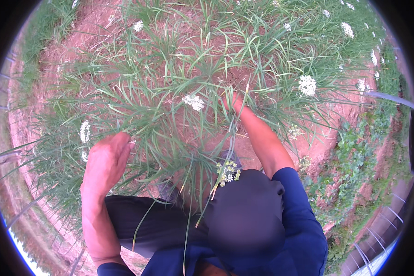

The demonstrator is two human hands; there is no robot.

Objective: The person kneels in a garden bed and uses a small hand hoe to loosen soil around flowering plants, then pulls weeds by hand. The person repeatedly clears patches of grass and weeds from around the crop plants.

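My left hand (105,160) is held with curled fingers over the left side of a garlic chive clump (151,127). A small pale bit shows at its fingertips, too small to name. My right hand (234,103) reaches down among the strap-like leaves towards the reddish soil. Leaves and the angle hide its fingers, so its grip cannot be made out. Between the hands a white flower head (194,102) stands over the leaves. Below my right forearm, long stems run down to a greenish-white flower head (228,172).
More garlic chives (262,45) spread ahead, with a large white flower head (307,85) at right. Broad-leaved low plants (355,148) grow beyond a strip of bare soil (322,138). A dark rounded shape (246,214) and a dark trouser leg (141,214) fill the lower middle.
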